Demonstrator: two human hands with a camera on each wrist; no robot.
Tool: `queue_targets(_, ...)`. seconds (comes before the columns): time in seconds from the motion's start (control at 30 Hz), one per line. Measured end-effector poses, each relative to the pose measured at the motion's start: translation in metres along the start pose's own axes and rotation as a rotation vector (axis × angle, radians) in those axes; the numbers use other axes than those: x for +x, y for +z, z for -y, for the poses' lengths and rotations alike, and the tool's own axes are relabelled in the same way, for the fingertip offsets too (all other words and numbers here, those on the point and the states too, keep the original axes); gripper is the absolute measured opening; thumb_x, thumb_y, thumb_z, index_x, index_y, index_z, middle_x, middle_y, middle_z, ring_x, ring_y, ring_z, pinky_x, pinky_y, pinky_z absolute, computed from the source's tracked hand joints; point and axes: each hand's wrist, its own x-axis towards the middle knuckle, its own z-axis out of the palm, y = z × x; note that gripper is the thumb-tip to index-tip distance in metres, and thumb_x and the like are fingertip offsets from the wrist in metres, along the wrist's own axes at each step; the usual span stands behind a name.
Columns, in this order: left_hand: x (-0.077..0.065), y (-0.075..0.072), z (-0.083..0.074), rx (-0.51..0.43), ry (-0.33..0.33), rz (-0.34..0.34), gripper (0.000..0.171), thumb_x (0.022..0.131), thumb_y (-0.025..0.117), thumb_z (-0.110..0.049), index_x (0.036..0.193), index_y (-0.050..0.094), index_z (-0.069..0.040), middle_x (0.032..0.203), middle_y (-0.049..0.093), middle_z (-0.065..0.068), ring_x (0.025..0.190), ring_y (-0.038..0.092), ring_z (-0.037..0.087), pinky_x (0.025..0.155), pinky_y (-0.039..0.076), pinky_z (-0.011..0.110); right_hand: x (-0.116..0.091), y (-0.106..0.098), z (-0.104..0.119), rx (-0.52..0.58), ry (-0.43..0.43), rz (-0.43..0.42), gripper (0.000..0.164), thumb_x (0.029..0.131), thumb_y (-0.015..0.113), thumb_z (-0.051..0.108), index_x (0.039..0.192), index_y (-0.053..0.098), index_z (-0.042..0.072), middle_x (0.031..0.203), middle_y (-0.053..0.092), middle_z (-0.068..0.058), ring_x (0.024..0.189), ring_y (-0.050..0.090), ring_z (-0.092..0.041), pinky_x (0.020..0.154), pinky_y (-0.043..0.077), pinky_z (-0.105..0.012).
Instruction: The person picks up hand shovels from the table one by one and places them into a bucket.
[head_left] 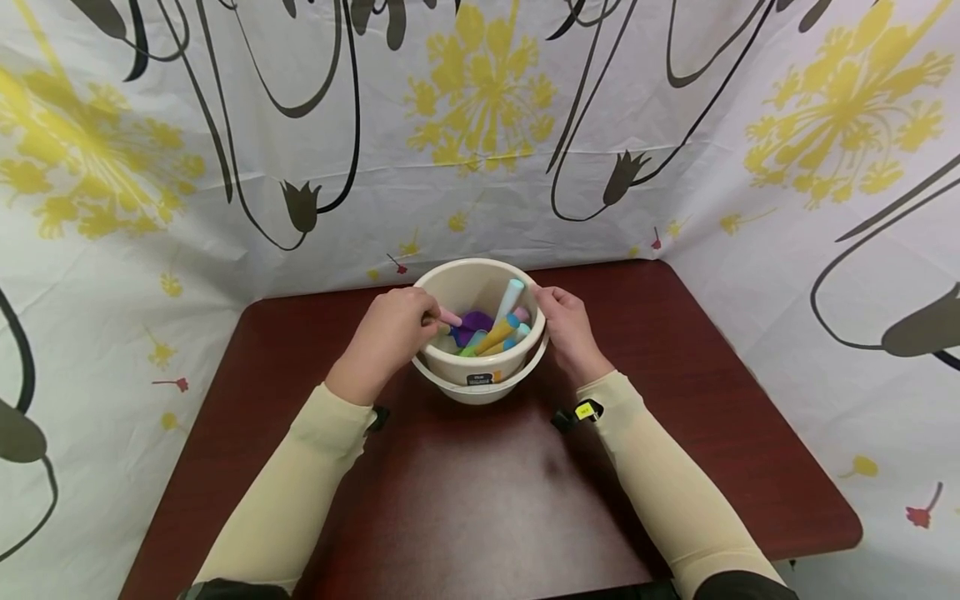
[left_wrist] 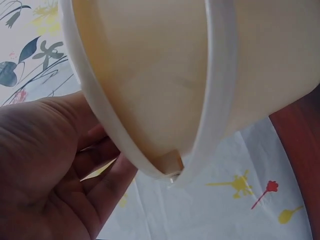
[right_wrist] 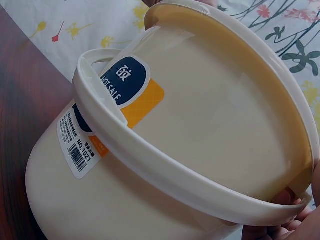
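Note:
A cream bucket [head_left: 450,364] stands toward the back of the table, several colourful stick-like pieces inside. Among them are a pale blue tube [head_left: 509,302], an orange-yellow stick [head_left: 497,335] and a purple piece [head_left: 474,321]. Over the left rim, my left hand [head_left: 390,337] has its fingers bent and seems to pinch a pink stick [head_left: 450,317]; in the left wrist view its fingertips are right at the rim [left_wrist: 107,115]. My right hand [head_left: 568,329] grips the rim at the right, its fingers [right_wrist: 292,227] beside the joint of the lowered white handle [right_wrist: 165,167].
The dark red-brown table [head_left: 675,400] has a rounded back right corner. White cloth [head_left: 480,200] with grey and yellow plant prints hangs behind and at both sides. On the bucket's front is a blue and orange label [right_wrist: 127,82], partly covered by the handle.

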Motion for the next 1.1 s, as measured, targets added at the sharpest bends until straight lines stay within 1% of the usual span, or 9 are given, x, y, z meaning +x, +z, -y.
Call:
queue_targets(0.07, 0.001, -0.001, -0.002, 0.014, -0.004, 0.019, 0.011, 0.101, 0.083, -0.016, 0.089, 0.083, -0.013, 0.098, 0.081, -0.003, 0.083, 0.066, 0.020, 0.075, 0.054, 0.037, 0.001, 0.000, 0.000, -0.001, 0.003, -0.001, 0.034, 0.109, 0.072, 0.036, 0.103, 0.069, 0.002, 0.097, 0.069, -0.004, 0.080, 0.070, -0.010, 0.069, 0.059, -0.021)
queue_targets(0.13, 0.002, -0.002, -0.003, 0.032, -0.007, 0.043, 0.010, 0.101, 0.082, -0.016, 0.092, 0.085, -0.013, 0.099, 0.082, -0.002, 0.082, 0.065, 0.019, 0.074, 0.054, 0.036, 0.001, -0.001, 0.000, -0.003, 0.004, 0.000, 0.035, 0.109, 0.072, 0.036, 0.103, 0.069, 0.002, 0.097, 0.070, -0.004, 0.081, 0.071, -0.010, 0.069, 0.059, -0.021)
queue_targets(0.27, 0.004, -0.002, -0.004, 0.069, -0.015, 0.080, 0.009, 0.101, 0.083, -0.018, 0.099, 0.087, -0.011, 0.100, 0.082, 0.000, 0.086, 0.069, 0.021, 0.078, 0.057, 0.038, 0.000, 0.000, -0.001, -0.015, 0.005, -0.001, 0.037, 0.109, 0.071, 0.038, 0.104, 0.069, 0.002, 0.092, 0.070, -0.003, 0.076, 0.069, -0.010, 0.066, 0.058, -0.021)
queue_targets(0.37, 0.004, -0.002, -0.004, 0.080, -0.015, 0.084, 0.009, 0.101, 0.083, -0.020, 0.100, 0.087, -0.012, 0.102, 0.082, 0.000, 0.090, 0.070, 0.021, 0.082, 0.057, 0.040, 0.001, 0.000, -0.001, -0.024, 0.004, 0.001, 0.038, 0.109, 0.071, 0.038, 0.105, 0.069, 0.001, 0.090, 0.070, -0.002, 0.073, 0.068, -0.009, 0.064, 0.057, -0.021)
queue_targets(0.53, 0.000, -0.002, -0.003, 0.053, -0.026, 0.074, 0.010, 0.102, 0.081, -0.020, 0.101, 0.085, -0.012, 0.107, 0.079, 0.000, 0.096, 0.068, 0.022, 0.087, 0.057, 0.040, 0.002, -0.001, -0.001, -0.037, 0.008, -0.002, 0.038, 0.109, 0.071, 0.039, 0.104, 0.069, 0.001, 0.091, 0.070, -0.002, 0.076, 0.068, -0.010, 0.066, 0.057, -0.021)
queue_targets(0.7, -0.003, 0.002, 0.001, 0.010, -0.004, 0.008, 0.011, 0.103, 0.077, -0.020, 0.103, 0.083, -0.011, 0.105, 0.076, 0.002, 0.098, 0.069, 0.024, 0.090, 0.056, 0.043, 0.003, -0.003, -0.001, -0.054, 0.013, -0.007, 0.039, 0.108, 0.072, 0.041, 0.102, 0.071, 0.003, 0.095, 0.070, -0.003, 0.083, 0.067, -0.012, 0.070, 0.057, -0.021)
queue_targets(0.9, -0.009, 0.008, 0.009, -0.119, 0.010, -0.094, 0.013, 0.104, 0.076, -0.023, 0.106, 0.082, -0.012, 0.106, 0.074, 0.000, 0.097, 0.067, 0.022, 0.088, 0.057, 0.043, 0.006, -0.012, 0.003, -0.121, 0.048, 0.043, 0.044, 0.108, 0.070, 0.046, 0.104, 0.072, 0.002, 0.087, 0.068, 0.000, 0.078, 0.064, -0.011, 0.070, 0.055, -0.022)
queue_targets(1.0, -0.014, 0.010, 0.014, -0.169, 0.015, -0.148, 0.014, 0.105, 0.076, -0.024, 0.109, 0.080, -0.012, 0.109, 0.073, 0.003, 0.097, 0.067, 0.023, 0.087, 0.057, 0.045, 0.008, -0.019, 0.006, -0.174, 0.074, 0.096, 0.051, 0.108, 0.069, 0.050, 0.113, 0.073, 0.000, 0.088, 0.069, 0.001, 0.079, 0.064, -0.011, 0.072, 0.054, -0.023)
queue_targets(1.1, -0.021, 0.010, 0.020, -0.193, 0.011, -0.210, 0.017, 0.105, 0.078, -0.025, 0.112, 0.079, -0.010, 0.111, 0.073, 0.006, 0.095, 0.065, 0.026, 0.084, 0.055, 0.046, 0.008, -0.028, 0.011, -0.246, 0.097, 0.154, 0.065, 0.107, 0.065, 0.060, 0.128, 0.071, -0.001, 0.101, 0.071, -0.002, 0.089, 0.067, -0.012, 0.080, 0.057, -0.026)
